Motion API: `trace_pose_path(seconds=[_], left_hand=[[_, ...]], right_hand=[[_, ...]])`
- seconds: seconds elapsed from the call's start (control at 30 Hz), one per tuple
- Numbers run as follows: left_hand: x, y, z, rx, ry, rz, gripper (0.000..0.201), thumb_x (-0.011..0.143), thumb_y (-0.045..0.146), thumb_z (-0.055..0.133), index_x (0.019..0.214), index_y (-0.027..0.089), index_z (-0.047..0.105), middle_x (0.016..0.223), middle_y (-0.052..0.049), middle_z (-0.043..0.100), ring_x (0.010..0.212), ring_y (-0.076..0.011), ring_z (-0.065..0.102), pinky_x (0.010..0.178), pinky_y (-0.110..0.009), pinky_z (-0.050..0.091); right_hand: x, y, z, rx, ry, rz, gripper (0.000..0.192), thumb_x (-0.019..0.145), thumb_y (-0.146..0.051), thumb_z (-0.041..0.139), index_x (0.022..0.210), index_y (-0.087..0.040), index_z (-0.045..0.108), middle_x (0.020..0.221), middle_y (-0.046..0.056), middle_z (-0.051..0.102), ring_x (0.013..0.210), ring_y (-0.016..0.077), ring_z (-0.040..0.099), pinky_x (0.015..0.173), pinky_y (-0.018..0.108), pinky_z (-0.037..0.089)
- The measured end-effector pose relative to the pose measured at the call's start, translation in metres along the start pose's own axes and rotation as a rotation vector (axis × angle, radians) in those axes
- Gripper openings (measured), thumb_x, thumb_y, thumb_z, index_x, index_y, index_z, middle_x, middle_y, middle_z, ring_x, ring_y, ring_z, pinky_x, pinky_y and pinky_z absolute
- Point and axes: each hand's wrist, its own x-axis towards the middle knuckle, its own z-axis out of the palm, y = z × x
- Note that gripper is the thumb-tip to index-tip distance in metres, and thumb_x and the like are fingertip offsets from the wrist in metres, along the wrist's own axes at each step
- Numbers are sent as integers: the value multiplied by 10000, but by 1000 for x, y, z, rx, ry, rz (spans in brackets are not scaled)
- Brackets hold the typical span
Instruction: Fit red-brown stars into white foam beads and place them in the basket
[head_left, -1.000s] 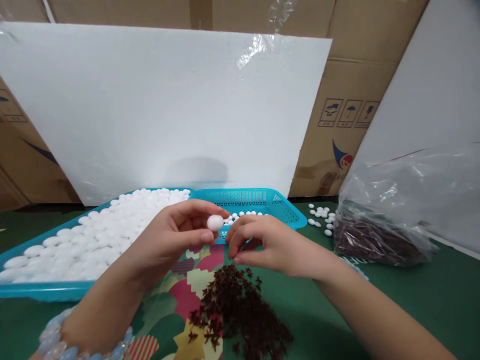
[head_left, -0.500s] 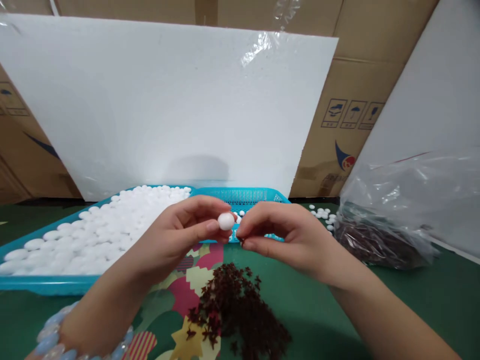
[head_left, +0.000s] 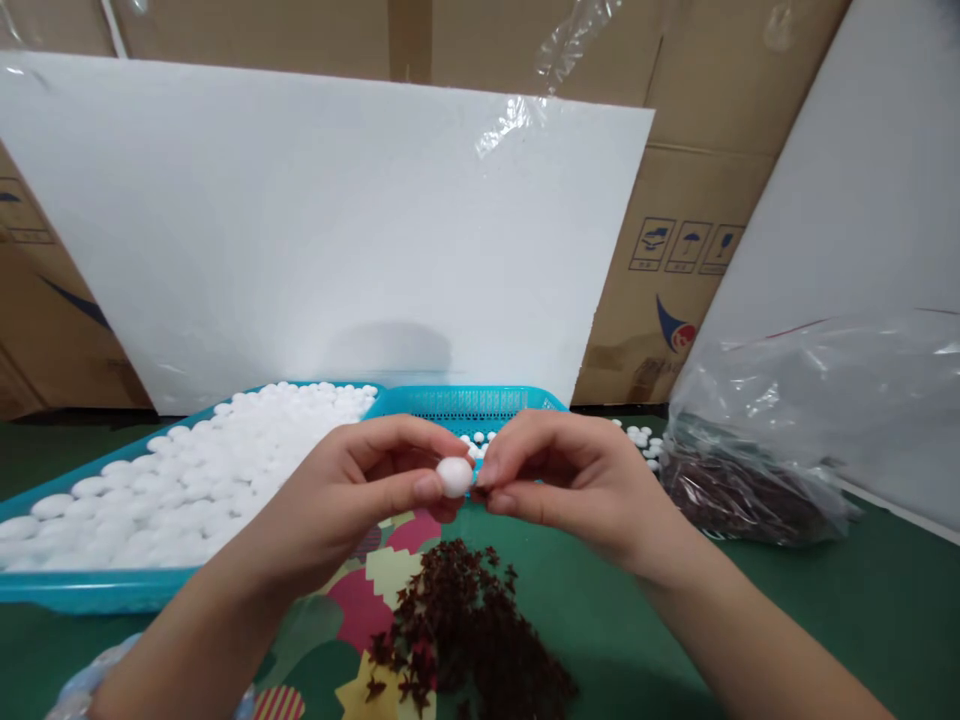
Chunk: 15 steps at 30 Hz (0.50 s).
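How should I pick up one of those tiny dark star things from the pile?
Pinch one star at the loose edge of the dark star pile from above, thumb and fingertip on opposite points. They look flat, spiky and tangled, so a single one at the edge should lift most easily.

Cardboard boxes and white boards back a green table.

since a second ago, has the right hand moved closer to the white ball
Yes. The right hand has risen from just above the dark star pile and its fingertips now meet the white ball held by the left hand.
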Motion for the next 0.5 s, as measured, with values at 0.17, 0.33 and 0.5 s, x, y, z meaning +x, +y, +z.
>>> trace_pose_path(seconds=[0.17, 0.33, 0.5], left_hand=[[-2, 2, 1, -5, -9, 14, 108, 600, 120, 551, 619, 216, 597, 565, 64, 581, 512, -39, 493, 460, -98, 386], [-1, 3, 1, 18, -23, 29, 111, 594, 116, 553, 610, 213, 604, 560, 55, 577, 507, -42, 486, 461, -108, 388], [0, 3, 2, 126, -20, 124, 84, 579, 156, 564, 575, 228, 606, 530, 53, 549, 471, -59, 479, 431, -135, 400]], right_hand=[[-1, -2, 1, 10, -18, -11, 176, 584, -19, 528, 589, -193, 550, 594, -62, 528, 572, 33, 528, 532, 108, 447], [-1, -3, 1, -42, -19, -31, 170, 581, -11, 535, 585, -182, 542, 594, -61, 523, 572, 27, 521, 550, 100, 444], [-3, -5, 3, -73, 0, -106, 159, 568, -7, 549, 578, -163, 520, 594, -50, 513, 553, 29, 510, 529, 95, 442]])
